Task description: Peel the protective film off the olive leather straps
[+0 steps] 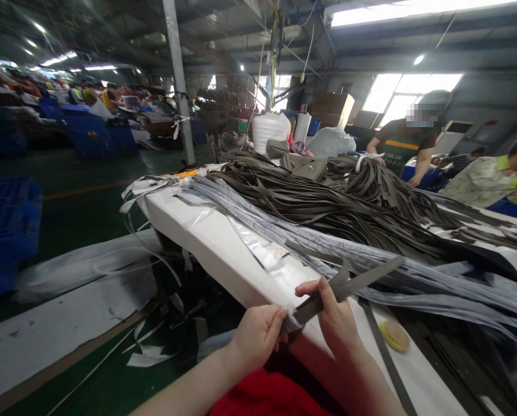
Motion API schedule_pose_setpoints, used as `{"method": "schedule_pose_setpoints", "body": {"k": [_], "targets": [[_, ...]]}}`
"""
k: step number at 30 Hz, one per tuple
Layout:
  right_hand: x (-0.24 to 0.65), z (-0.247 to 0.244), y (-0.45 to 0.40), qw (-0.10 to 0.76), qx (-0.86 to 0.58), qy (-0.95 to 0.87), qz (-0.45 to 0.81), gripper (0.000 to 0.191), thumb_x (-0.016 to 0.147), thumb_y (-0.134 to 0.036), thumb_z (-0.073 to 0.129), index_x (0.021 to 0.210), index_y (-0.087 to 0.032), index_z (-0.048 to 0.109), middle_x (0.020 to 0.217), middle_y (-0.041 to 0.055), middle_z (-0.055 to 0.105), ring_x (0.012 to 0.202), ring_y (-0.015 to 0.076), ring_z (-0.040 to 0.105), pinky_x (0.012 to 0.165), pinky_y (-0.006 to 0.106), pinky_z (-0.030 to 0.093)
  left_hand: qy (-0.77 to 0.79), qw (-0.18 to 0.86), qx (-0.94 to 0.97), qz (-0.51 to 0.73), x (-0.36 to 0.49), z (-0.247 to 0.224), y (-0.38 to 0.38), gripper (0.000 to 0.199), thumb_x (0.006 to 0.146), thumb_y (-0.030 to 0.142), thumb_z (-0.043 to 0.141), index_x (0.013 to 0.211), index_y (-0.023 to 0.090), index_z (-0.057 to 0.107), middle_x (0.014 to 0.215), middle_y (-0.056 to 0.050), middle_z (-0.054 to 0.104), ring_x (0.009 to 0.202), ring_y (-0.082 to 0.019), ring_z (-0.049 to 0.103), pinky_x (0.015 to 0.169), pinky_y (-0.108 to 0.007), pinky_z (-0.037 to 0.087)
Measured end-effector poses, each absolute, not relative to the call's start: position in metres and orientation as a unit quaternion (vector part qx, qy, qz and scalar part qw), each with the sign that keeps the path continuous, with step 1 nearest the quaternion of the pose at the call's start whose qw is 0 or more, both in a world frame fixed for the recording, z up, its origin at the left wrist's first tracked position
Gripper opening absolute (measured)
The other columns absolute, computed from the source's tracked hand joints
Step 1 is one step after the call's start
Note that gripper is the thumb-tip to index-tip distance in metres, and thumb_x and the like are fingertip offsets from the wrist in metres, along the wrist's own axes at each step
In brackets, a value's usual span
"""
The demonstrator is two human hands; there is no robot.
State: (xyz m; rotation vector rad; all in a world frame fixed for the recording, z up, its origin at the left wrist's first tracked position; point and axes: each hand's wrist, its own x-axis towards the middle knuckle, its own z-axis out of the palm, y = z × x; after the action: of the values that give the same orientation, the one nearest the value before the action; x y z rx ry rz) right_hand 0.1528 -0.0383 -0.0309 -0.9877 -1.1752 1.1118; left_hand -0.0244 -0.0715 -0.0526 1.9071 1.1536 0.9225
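Both your hands meet at the near edge of the worktop [206, 237], gripping one dark strap [373, 279]. Your left hand [259, 330] is closed, pinching its lower end between thumb and fingers, with a bit of pale material at the fingertips. Your right hand [334, 315] grasps it further up, thumb and fingers around it; past them, the free end points toward 2 o'clock. A shorter dark flap also sticks up beside your right fingers.

Seen from your hands, a long pale wrapped bundle [280, 222] lies across the worktop at 12 o'clock, with a heap of dark strips [297, 199] just beyond. Near 4 o'clock sits a round yellow-rimmed disc [395, 336], close to your right wrist. White scraps [150, 357] lie on the floor between 8 and 9 o'clock; a blue crate [9, 225] stands between 9 and 10. One co-worker [399, 147] leans over the heap's far side at 1 o'clock, another [477, 180] is at 2.
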Motion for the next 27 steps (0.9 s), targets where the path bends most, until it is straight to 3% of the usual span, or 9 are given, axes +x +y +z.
{"method": "schedule_pose_setpoints", "body": {"k": [3, 5, 7, 9, 13, 15, 19, 24, 27], "targets": [[0.135, -0.047, -0.053, 0.549, -0.415, -0.458, 0.562, 0.053, 0.084, -0.071, 0.056, 0.082, -0.022, 0.074, 0.068, 0.006, 0.066, 0.062, 0.0223, 0.061, 0.062, 0.036, 0.051, 0.436, 0.343, 0.744, 0.373, -0.013, -0.045, -0.069, 0.054, 0.104, 0.043, 0.024, 0.068, 0.019, 0.057, 0.053, 0.001, 0.057, 0.05, -0.011, 0.054, 0.059, -0.021, 0.042], [0.125, -0.057, -0.06, 0.528, -0.395, -0.449, 0.602, 0.054, 0.084, -0.071, 0.057, 0.092, -0.02, 0.074, 0.067, 0.0052, 0.065, 0.058, 0.0209, 0.059, 0.056, 0.034, 0.05, 0.441, 0.327, 0.741, 0.387, -0.007, -0.045, -0.068, 0.053, 0.103, 0.043, 0.025, 0.067, 0.019, 0.054, 0.053, 0.0, 0.056, 0.049, -0.012, 0.053, 0.056, -0.022, 0.041], [0.122, -0.059, -0.063, 0.519, -0.383, -0.456, 0.614, 0.051, 0.083, -0.067, 0.062, 0.096, -0.019, 0.075, 0.077, 0.0073, 0.068, 0.065, 0.0216, 0.061, 0.058, 0.033, 0.05, 0.444, 0.313, 0.741, 0.395, -0.004, -0.05, -0.067, 0.052, 0.103, 0.043, 0.024, 0.066, 0.02, 0.051, 0.055, -0.001, 0.056, 0.05, -0.013, 0.053, 0.055, -0.023, 0.04], [0.131, -0.051, -0.058, 0.545, -0.38, -0.435, 0.607, 0.042, 0.082, -0.061, 0.068, 0.089, -0.019, 0.075, 0.084, 0.0081, 0.069, 0.072, 0.0219, 0.062, 0.061, 0.033, 0.05, 0.446, 0.303, 0.747, 0.388, -0.006, -0.058, -0.066, 0.052, 0.103, 0.043, 0.023, 0.066, 0.02, 0.051, 0.057, -0.002, 0.057, 0.054, -0.013, 0.053, 0.056, -0.023, 0.039], [0.168, -0.016, -0.038, 0.67, -0.315, -0.387, 0.55, 0.03, 0.083, -0.049, 0.073, 0.07, -0.022, 0.069, 0.072, 0.0018, 0.063, 0.071, 0.0174, 0.058, 0.076, 0.033, 0.05, 0.462, 0.296, 0.757, 0.355, -0.016, -0.072, -0.067, 0.054, 0.103, 0.046, 0.024, 0.069, 0.019, 0.057, 0.061, -0.002, 0.059, 0.057, -0.014, 0.055, 0.057, -0.023, 0.039], [0.184, -0.002, -0.03, 0.685, -0.287, -0.404, 0.534, 0.03, 0.084, -0.047, 0.073, 0.068, -0.022, 0.066, 0.068, -0.0001, 0.06, 0.066, 0.0153, 0.055, 0.078, 0.033, 0.049, 0.463, 0.32, 0.753, 0.341, -0.02, -0.072, -0.068, 0.057, 0.103, 0.046, 0.024, 0.07, 0.019, 0.061, 0.057, -0.001, 0.059, 0.053, -0.013, 0.054, 0.057, -0.022, 0.041], [0.192, 0.015, -0.026, 0.639, -0.319, -0.494, 0.496, 0.032, 0.087, -0.048, 0.069, 0.071, -0.02, 0.069, 0.071, 0.0034, 0.065, 0.069, 0.0179, 0.058, 0.072, 0.033, 0.047, 0.443, 0.347, 0.749, 0.349, -0.015, -0.051, -0.063, 0.06, 0.103, 0.047, 0.023, 0.068, 0.018, 0.062, 0.053, 0.0, 0.059, 0.048, -0.012, 0.054, 0.057, -0.022, 0.043], [0.185, 0.035, -0.031, 0.544, -0.38, -0.601, 0.445, 0.047, 0.092, -0.061, 0.053, 0.099, -0.02, 0.076, 0.093, 0.0084, 0.074, 0.092, 0.0251, 0.066, 0.088, 0.037, 0.048, 0.404, 0.315, 0.764, 0.394, 0.007, 0.0, -0.042, 0.057, 0.103, 0.047, 0.026, 0.067, 0.019, 0.06, 0.05, 0.001, 0.056, 0.049, -0.012, 0.055, 0.06, -0.023, 0.043], [0.185, 0.05, -0.032, 0.472, -0.401, -0.649, 0.442, 0.057, 0.09, -0.068, 0.05, 0.108, -0.021, 0.075, 0.073, 0.0043, 0.07, 0.074, 0.0223, 0.065, 0.075, 0.035, 0.051, 0.37, 0.311, 0.765, 0.427, 0.024, 0.021, -0.029, 0.057, 0.103, 0.048, 0.025, 0.066, 0.019, 0.057, 0.051, 0.001, 0.056, 0.047, -0.011, 0.054, 0.058, -0.023, 0.042]]}}
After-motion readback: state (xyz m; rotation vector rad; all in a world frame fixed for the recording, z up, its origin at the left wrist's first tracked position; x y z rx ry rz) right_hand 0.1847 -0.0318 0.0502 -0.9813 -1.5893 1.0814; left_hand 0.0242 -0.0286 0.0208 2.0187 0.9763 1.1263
